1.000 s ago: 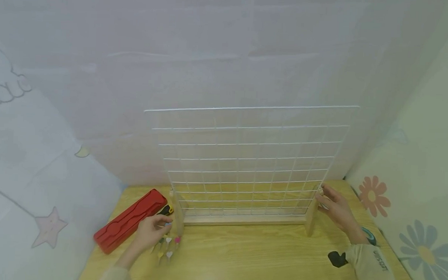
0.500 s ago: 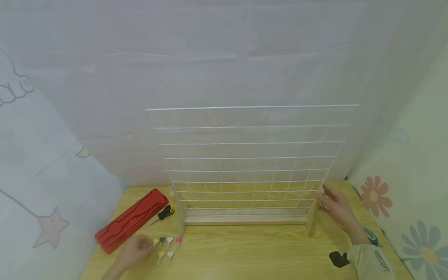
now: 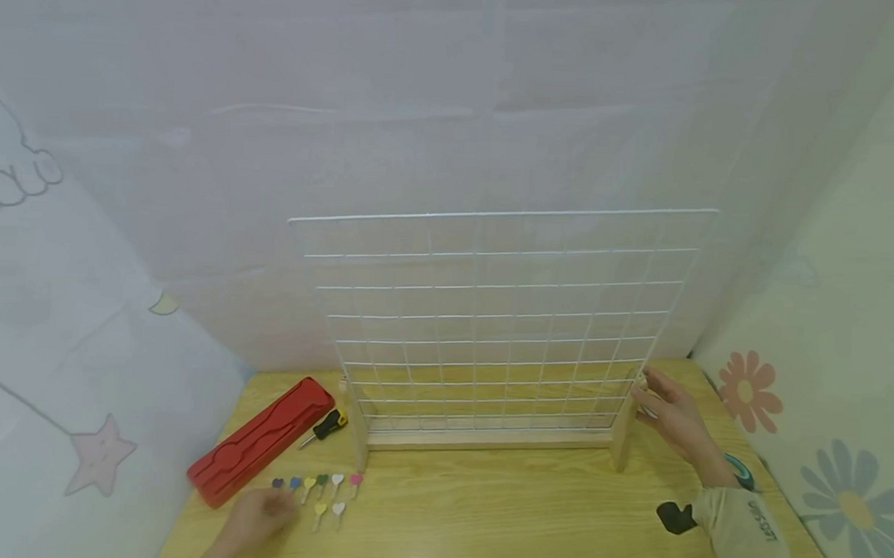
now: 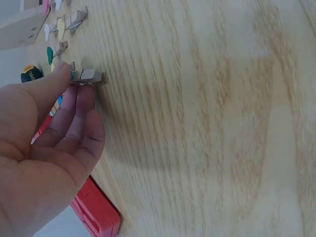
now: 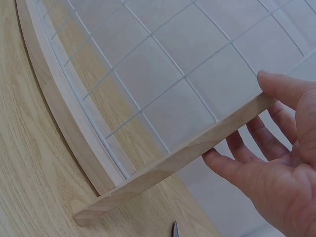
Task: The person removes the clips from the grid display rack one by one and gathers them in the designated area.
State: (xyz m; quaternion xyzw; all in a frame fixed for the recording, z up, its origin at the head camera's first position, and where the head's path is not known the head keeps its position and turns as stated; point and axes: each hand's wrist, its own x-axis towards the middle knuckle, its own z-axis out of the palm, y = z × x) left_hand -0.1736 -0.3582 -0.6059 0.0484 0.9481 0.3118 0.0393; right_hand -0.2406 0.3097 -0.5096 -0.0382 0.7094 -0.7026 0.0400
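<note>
A white wire grid panel point(image 3: 490, 314) stands upright in a wooden base point(image 3: 485, 440). My right hand point(image 3: 673, 418) holds the right wooden side post point(image 5: 182, 148), thumb on one side and fingers on the other. Small clothespins with coloured hearts, such as a pink one point(image 3: 356, 480) and a white one point(image 3: 339, 508), lie left of centre on the table. Just in front of that group, my left hand point(image 3: 257, 516) pinches a small wooden clothespin point(image 4: 90, 75) between thumb and fingers. Only a bit of its bluish heart shows; the hand hides the rest.
A red tray point(image 3: 260, 441) with moulded hollows lies at the left. Beside it is a screwdriver point(image 3: 328, 424) with a black and yellow handle. Near the right sleeve are a black object point(image 3: 676, 517) and a teal ring-shaped item point(image 3: 738, 471). Walls covered in sheeting border the table.
My left hand has drawn back from the left post toward the near left, down to the clothespins. Purple and blue hearts now show. The right hand stays on its post.
</note>
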